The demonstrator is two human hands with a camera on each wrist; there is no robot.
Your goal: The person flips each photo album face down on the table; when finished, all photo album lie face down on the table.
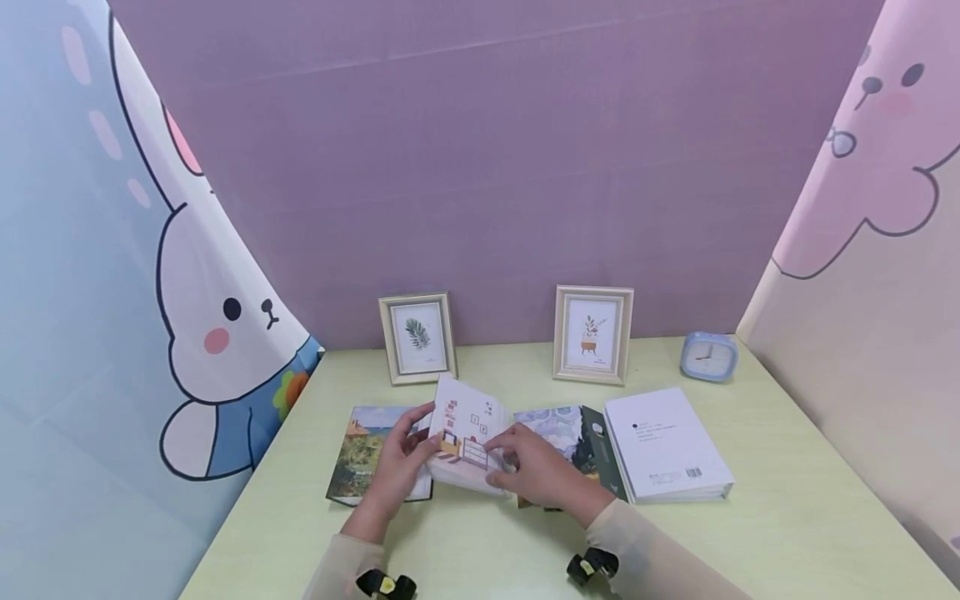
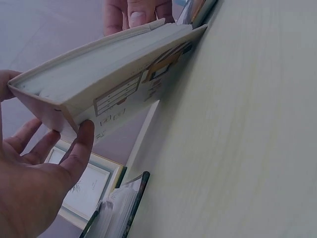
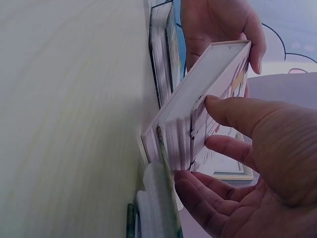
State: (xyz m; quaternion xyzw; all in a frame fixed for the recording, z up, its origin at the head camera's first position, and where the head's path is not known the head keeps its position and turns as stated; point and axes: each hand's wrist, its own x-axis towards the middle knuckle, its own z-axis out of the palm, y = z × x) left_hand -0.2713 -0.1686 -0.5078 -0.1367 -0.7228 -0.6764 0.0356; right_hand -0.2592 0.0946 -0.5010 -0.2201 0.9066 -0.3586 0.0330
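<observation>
The left hand (image 1: 397,467) is holding a small white book (image 1: 467,429), its fingers curling round the spine. The book is tilting over the surface (image 1: 480,558). The right hand (image 1: 546,468) is touching the other edge; I cannot tell if its fingers are pinching.

A garden book (image 1: 356,458) is lying left, a swirly book (image 1: 551,429) and big white book (image 1: 667,450) right. Two picture frames (image 1: 561,333) and a blue clock (image 1: 708,357) are standing behind.

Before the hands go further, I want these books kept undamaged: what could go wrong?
The held book is tilted, so it could slip if the left hand loosens. It overlaps the landscape-covered book in the head view and might knock it. The right hand touches its cover near the page edge; a hasty pull might bend that cover.
</observation>
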